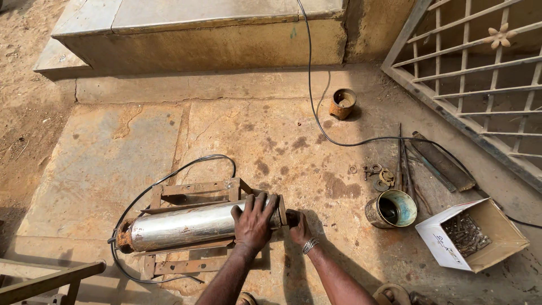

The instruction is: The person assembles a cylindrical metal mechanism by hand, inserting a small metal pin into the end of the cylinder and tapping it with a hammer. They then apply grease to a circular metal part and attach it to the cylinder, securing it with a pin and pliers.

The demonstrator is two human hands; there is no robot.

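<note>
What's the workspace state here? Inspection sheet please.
Surface: stained stone slab floor, outdoors.
Job's things: shiny metal cylinder with rusty end, lying on a rusty metal frame.
Clutter: open cardboard box of bolts, teal-lined can, rusty cup, washers, flat metal bars.
Grippers: left hand flat on the cylinder's right end; right hand at its end cap, grip unclear.
Cables: black cable across floor; another looped round the frame.
Surroundings: stone step, metal grille gate.

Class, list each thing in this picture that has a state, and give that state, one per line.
Steel cylinder: lying on its side on a rusty frame.
Left hand: flat on the cylinder.
Right hand: at its end.
Tin: tipped over, open.
Box: open, holding bolts.
</note>
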